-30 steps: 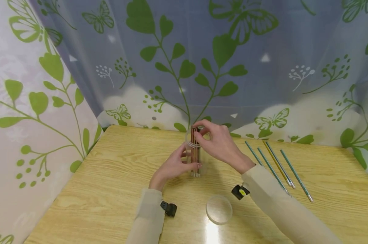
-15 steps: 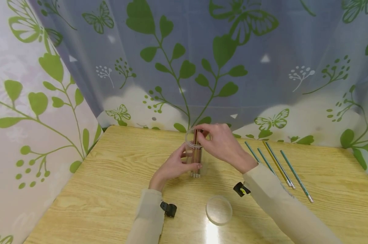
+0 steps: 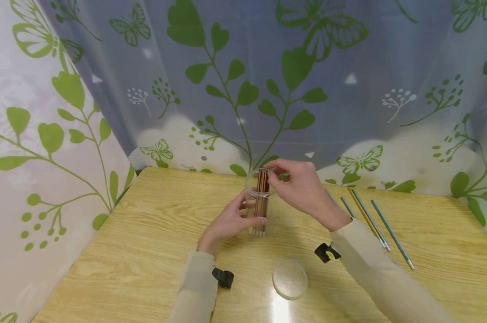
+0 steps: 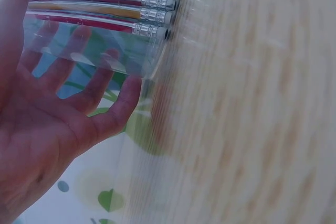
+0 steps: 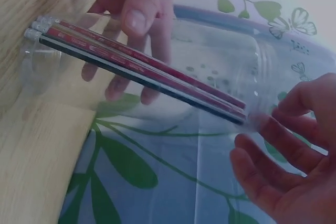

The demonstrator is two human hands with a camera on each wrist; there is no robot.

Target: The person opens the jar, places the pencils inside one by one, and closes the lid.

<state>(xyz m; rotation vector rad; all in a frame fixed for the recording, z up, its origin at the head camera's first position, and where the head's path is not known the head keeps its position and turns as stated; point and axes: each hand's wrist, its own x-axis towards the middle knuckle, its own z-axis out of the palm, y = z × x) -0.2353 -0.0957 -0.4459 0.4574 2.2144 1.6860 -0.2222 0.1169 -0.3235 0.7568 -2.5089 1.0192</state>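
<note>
Several pencils [image 3: 262, 206], dark red, yellow and dark, stand inside a tall clear jar [image 5: 215, 51] with their eraser ends down. They lean toward the jar's right side. My left hand [image 3: 232, 218] holds the jar low down, thumb across the front and fingers spread round the back; the left wrist view shows the fingers [image 4: 100, 82] against the clear wall. At the jar's mouth, my right hand [image 3: 301, 188] hovers by the right side of the rim, its fingers [image 5: 257, 179] loosely bent with nothing between them, fingertips close to the pencils' upper ends.
A round clear lid [image 3: 290, 280] lies on the wooden table [image 3: 146, 251] in front of the jar. Several loose pencils, such as a teal one [image 3: 392, 233] and a yellow one [image 3: 362, 208], lie to the right, partly behind the right sleeve. A patterned curtain [image 3: 211, 112] hangs behind the table.
My right hand has let go of the pencils and moved a little right, off the jar's mouth. The pencils have tipped toward the jar's right side. The left hand stays put.
</note>
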